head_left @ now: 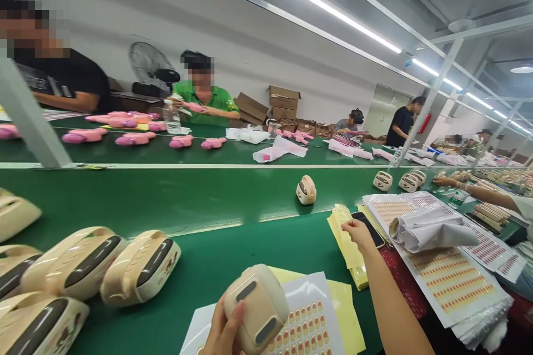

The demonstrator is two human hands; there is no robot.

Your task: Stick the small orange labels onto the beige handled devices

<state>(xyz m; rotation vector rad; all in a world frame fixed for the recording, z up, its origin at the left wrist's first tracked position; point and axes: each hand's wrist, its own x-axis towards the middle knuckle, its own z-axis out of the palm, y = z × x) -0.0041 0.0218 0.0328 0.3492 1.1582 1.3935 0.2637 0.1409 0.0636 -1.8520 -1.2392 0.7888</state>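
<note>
Where the left hand sat: bottom centre of the frame, the left hand [222,333] was clasped around a cream plastic handheld unit with dark grey windows [256,308], held just above the table.
Under the unit: a white sheet of small orange stickers [308,321] lay flat on the green conveyor table [208,194], with yellow paper beneath it.
Right hand: right of centre, the right hand [358,233] reached forward, fingertips pinched on the top edge of a stack of pale yellow paper sheets [347,249].
Beside that hand: a black smartphone [368,228] lay touching the stack's right side.
Lower right: more sticker sheets in clear plastic sleeves [449,283] were fanned out, with a crumpled grey-white plastic bag [428,230] on top of them.
Lower left: a cluster of matching cream units [139,266] lay on their sides, close together.
Belt, centre: a single cream unit [306,189] stood alone; three more cream units [408,180] sat further right.
Far side, upper left: rows of pink plastic toys [135,138] lay before a seated person in a black shirt [62,77] and a person in a green shirt [204,100].
Right edge: a neighbour's hand [443,181] rested on the belt.
Back wall: a black standing fan [150,66] and open cardboard boxes [283,101].
</note>
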